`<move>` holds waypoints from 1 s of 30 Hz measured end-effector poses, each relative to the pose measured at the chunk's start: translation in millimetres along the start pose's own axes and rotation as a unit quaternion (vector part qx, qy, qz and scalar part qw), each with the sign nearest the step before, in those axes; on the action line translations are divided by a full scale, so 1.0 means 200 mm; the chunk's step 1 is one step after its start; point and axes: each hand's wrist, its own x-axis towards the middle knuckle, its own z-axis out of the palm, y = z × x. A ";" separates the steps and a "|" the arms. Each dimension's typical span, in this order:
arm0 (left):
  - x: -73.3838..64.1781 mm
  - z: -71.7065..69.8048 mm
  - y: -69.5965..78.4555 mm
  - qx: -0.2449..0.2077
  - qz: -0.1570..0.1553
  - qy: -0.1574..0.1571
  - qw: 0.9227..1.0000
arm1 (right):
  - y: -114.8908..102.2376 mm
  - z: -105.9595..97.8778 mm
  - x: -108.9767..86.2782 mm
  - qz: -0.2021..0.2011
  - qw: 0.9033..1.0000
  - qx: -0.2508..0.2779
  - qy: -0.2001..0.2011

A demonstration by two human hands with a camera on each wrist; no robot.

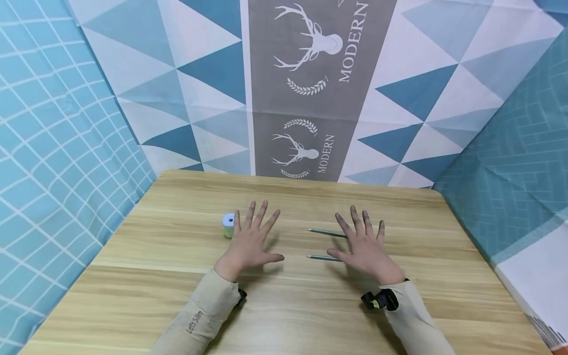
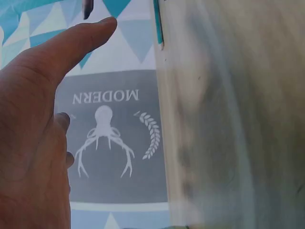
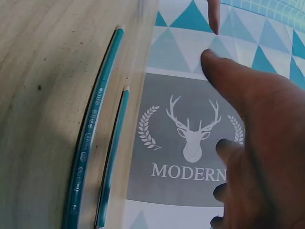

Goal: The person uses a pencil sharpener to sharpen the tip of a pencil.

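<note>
- Closest, two beige cloth sleeves, the left one (image 1: 195,315) printed with dark lettering, reach in at either side of the near pencil (image 1: 325,258); a black, blocky wrist strap (image 1: 386,299) shows at the right cuff.
- Left of the near pencil, the left hand (image 1: 248,246) hovers palm down, its grip released, fingers fanned and straight.
- Right of the near pencil, over its hidden end, the right hand (image 1: 365,249) has an equally slack grip, fingers splayed, dark smudges on the skin, holding nothing.
- The near pencil itself lies flat, a slim, glossy teal barrel with pale printing and a sharpened wooden point.
- Just beyond the near pencil, roughly parallel, lies the far pencil (image 1: 327,232), likewise teal and sharpened.
- Beyond and left of the near pencil stands a small cylinder (image 1: 228,225), pale green sided, whitish on top with a dark round hole, near the left little finger.
- Under the near pencil, the tabletop (image 1: 284,315) shows streaky, light wood grain and rounded far corners.
- Farthest behind the near pencil hangs creased cloth (image 1: 301,98) with blue triangles and a grey stag-head panel.
</note>
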 end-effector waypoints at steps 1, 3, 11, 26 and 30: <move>0.00 0.00 -0.01 -0.005 0.000 0.008 1.000 | 0.00 0.00 0.00 -0.007 1.000 0.000 0.011; 0.01 -0.01 -0.03 -0.021 0.002 0.031 0.999 | 0.01 0.00 0.01 -0.026 0.999 0.001 0.038; 0.02 -0.05 -0.17 -0.082 -0.025 0.101 0.991 | 0.06 -0.02 0.09 -0.079 0.992 0.032 0.095; -0.05 -0.03 -0.49 -0.206 -0.133 0.075 0.967 | 0.16 0.05 0.26 -0.078 0.995 0.023 -0.054; -0.05 -0.02 -0.52 -0.231 -0.140 0.036 0.962 | 0.17 0.06 0.28 -0.062 0.992 0.016 -0.106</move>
